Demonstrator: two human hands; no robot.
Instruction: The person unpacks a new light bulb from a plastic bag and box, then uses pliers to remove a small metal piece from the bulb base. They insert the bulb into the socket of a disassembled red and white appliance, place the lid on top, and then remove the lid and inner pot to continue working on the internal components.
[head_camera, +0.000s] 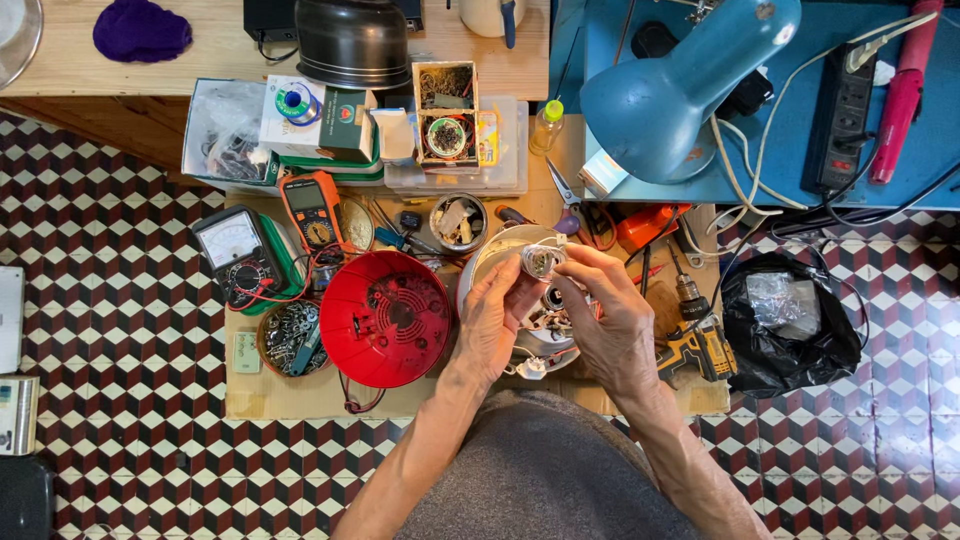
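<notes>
Closely hemmed, both hands' fingers (520, 283) pinch a small round part (541, 261) beside the red bowl (386, 318).

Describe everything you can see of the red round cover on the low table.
The red cover is a round, dish-shaped shell that looks like glossy plastic. It lies with its hollow side up, so the inside shows: a ring of vent slots around the centre and a few small dark parts there. It rests on the wooden board, beside a tin of screws at its left. The left hand is just to its right; I cannot tell if they touch. A dark wire shows below its lower edge.
</notes>
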